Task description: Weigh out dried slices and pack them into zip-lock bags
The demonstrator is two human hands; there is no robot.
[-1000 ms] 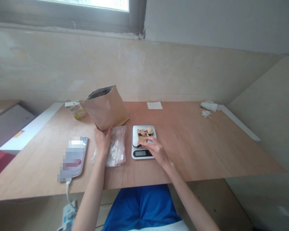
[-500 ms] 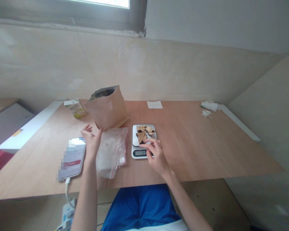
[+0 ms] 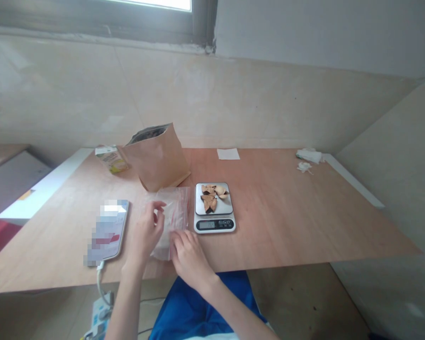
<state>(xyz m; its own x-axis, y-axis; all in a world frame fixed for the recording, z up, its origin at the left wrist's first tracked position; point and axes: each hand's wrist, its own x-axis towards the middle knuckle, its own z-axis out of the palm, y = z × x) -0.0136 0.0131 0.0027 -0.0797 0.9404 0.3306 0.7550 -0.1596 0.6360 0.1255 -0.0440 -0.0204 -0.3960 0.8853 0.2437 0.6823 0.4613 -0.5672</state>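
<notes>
A stack of clear zip-lock bags (image 3: 175,208) lies on the table, between a phone and a kitchen scale. Over its left part hovers my left hand (image 3: 149,231), fingers curved and apart from the thumb, with nothing visible in them. My right hand (image 3: 188,255) is at the stack's lower right edge, fingertips pressed together on a zip-lock bag. On the white scale (image 3: 215,225) rest several dry brown, split, husk-like pieces (image 3: 208,203), their exact kind unclear. Behind the bags stands an open brown paper pouch (image 3: 159,160) with a dark inside.
To the left lies a phone (image 3: 108,231) with a charging cable (image 3: 98,281) running over the table's front edge. A small carton (image 3: 112,159) stands behind it. White paper (image 3: 228,154) lies at the back, and crumpled tissues (image 3: 309,156) at the back right.
My right hand has left the scale and moved left to the bags' edge. My left hand has come away from the paper pouch, down and right over the bags.
</notes>
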